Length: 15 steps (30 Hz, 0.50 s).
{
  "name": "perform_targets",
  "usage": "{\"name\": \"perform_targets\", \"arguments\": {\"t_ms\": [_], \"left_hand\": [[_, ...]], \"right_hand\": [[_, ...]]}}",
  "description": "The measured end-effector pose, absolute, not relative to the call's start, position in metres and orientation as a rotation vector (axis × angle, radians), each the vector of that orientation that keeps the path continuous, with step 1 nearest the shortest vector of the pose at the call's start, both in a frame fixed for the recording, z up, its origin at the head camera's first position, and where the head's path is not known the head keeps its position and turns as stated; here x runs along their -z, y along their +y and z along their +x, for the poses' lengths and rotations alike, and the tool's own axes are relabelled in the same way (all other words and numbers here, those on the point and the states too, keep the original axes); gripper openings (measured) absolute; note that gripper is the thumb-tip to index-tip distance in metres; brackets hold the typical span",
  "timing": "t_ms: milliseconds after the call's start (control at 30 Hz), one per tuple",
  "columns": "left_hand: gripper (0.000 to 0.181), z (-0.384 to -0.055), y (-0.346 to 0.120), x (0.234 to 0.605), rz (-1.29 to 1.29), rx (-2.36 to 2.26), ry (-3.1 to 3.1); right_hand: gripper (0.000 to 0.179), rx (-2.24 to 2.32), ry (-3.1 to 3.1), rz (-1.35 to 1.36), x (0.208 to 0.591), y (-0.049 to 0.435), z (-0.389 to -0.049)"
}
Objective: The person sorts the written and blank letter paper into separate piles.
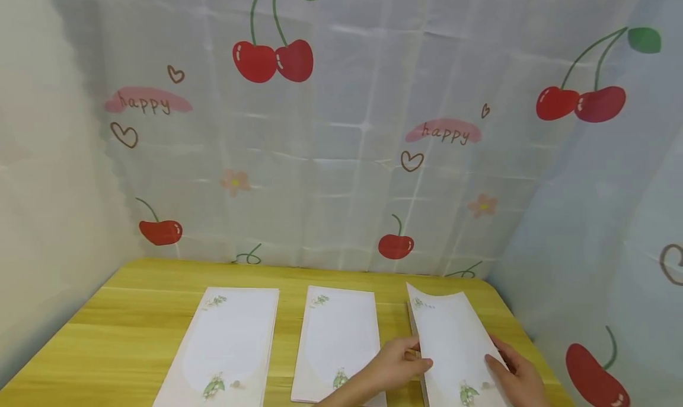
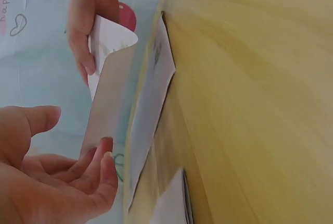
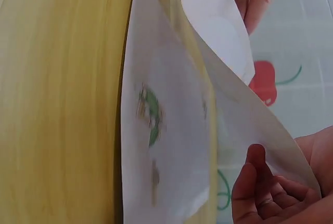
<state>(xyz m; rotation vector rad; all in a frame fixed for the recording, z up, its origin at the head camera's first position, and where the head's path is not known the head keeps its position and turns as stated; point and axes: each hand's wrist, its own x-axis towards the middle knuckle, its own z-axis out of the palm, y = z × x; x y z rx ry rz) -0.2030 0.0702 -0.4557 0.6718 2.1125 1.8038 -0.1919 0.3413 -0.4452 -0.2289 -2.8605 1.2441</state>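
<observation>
A white sheet of paper (image 1: 453, 342) with green plant prints is held slightly bowed over the right-hand stack (image 3: 171, 125). My right hand (image 1: 520, 374) grips its right edge, thumb on the upper face and fingers beneath. At the opposite edge is my left hand (image 1: 397, 364); in the left wrist view its thumb stands away from the paper, while its loosely bent fingers (image 2: 106, 177) touch the underside. The raised sheet (image 2: 106, 96) curls at its near corner in that view. Most of the stack below is hidden by it in the head view.
Two more stacks of matching paper lie on the yellow wooden table (image 1: 133, 318): the left stack (image 1: 229, 336) and the middle stack (image 1: 341, 330), partly behind my left forearm. A cherry-patterned curtain (image 1: 331, 217) hangs behind the table and along its right side.
</observation>
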Motion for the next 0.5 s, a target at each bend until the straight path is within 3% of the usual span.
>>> {"name": "perform_targets", "arguments": {"t_ms": [233,500], "left_hand": [[0.06,-0.207,0.096,0.453,0.637,-1.763,2.149],[0.019,-0.214,0.111,0.462,0.534,-1.756,2.215]], "right_hand": [[0.075,-1.325,-2.856,-0.32,0.451,0.371,-0.19],[0.089,-1.403,-2.81,-0.413,0.471,0.385,-0.193]]}}
